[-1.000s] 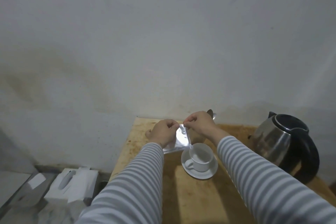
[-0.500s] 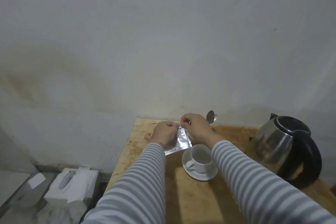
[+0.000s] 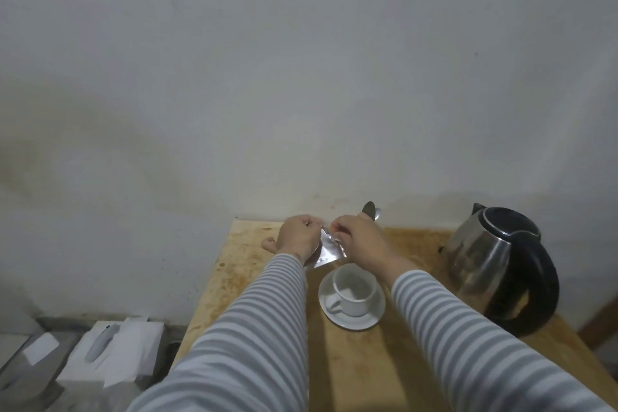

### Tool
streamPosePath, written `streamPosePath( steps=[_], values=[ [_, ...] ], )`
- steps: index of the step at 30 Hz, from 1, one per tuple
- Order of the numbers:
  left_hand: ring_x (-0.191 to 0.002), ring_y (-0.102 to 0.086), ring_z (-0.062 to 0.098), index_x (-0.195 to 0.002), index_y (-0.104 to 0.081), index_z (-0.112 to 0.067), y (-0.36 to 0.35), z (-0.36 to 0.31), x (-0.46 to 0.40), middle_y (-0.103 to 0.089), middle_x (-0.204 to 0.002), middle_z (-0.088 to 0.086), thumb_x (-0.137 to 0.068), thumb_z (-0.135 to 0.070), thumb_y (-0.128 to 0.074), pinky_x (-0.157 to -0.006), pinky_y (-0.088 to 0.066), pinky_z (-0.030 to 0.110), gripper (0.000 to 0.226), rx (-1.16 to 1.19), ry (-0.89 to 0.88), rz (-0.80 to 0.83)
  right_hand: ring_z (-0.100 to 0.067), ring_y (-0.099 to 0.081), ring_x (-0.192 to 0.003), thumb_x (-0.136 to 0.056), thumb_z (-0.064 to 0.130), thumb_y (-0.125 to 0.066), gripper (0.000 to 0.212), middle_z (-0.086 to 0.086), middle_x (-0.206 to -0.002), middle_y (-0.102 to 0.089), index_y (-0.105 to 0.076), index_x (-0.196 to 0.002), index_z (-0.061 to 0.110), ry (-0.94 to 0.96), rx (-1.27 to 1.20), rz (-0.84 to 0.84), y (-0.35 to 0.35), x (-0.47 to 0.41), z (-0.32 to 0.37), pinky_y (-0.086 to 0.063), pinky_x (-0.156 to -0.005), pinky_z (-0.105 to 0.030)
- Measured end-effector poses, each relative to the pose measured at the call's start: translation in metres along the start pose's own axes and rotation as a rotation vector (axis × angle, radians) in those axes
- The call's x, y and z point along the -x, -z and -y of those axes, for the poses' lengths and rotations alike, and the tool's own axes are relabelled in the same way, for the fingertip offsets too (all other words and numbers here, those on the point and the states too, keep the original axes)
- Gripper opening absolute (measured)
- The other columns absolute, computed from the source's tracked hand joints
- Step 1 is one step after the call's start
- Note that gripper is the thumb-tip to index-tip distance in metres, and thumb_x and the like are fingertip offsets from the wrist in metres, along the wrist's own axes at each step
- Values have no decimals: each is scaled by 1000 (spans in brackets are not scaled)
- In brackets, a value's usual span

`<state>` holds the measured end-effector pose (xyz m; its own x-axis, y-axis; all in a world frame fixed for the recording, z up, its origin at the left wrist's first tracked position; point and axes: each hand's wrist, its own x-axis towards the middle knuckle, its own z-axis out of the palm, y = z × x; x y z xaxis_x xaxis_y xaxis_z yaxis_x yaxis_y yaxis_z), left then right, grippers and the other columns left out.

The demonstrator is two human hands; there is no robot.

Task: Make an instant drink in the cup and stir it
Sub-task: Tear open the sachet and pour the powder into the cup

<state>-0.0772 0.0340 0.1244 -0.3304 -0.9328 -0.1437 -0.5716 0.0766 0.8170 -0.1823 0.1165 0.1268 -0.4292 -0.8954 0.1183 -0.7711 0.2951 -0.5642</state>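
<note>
Left hand [image 3: 297, 237] fingers pinched on silver sachet [image 3: 326, 252] top edge, right hand [image 3: 359, 239] pinching its torn corner, sachet just behind cup [image 3: 353, 291] on saucer [image 3: 351, 319], hands now slightly farther from cup than before, kettle [image 3: 501, 264] right of cup

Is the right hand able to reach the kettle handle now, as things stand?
Probably yes, but not at once: the right hand is pinching the sachet with the left hand. Nothing stands between it and the kettle.

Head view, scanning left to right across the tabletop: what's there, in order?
Left hand → sachet → right hand → kettle. Cup and saucer sit below the hands, so they are left out.
</note>
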Motion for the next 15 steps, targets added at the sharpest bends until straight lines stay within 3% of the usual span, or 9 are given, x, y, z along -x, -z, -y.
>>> streamPosePath(
  steps=[4, 8, 12, 15],
  values=[
    [-84, -55, 14, -72, -72, -25, -2, -9, -3, -65, -76, -12, -93, -32, -45, -103, -21, 46, 35, 91, 54, -117, -19, -53, -84, -87, 22, -55, 21, -1, -88, -64, -57, -68, 29, -4, 16, 45, 7, 8, -15, -36, -70, -30],
    [-66, -48, 11, -62, -63, -26, 1, -17, -8, -60, -66, -8, -93, -29, -45, -102, -21, 44, 36, 241, 104, -209, -21, -59, -87, -87, 20, -57, 31, 0, -88, -66, -51, -61, 34, -30, 25, 78, 10, 22, -32, -45, -76, -33],
    [-69, -49, 10, -62, -63, -27, -7, -21, -8, -57, -64, -11, -93, -31, -45, -100, -22, 45, 35, 289, 101, -216, -18, -61, -77, -89, 10, -53, 21, 0, -81, -68, -62, -77, 24, -53, -74, 47, 13, 30, -44, -50, -76, -35],
    [-84, -53, 18, -64, -63, -27, -15, -22, -8, -63, -81, -9, -92, -34, -46, -104, -24, 46, 33, 350, 125, -258, -13, -54, -66, -92, 4, -48, 22, 1, -70, -62, -59, -79, 18, -60, -141, 32, 16, 34, -43, -45, -68, -28]
  ],
)
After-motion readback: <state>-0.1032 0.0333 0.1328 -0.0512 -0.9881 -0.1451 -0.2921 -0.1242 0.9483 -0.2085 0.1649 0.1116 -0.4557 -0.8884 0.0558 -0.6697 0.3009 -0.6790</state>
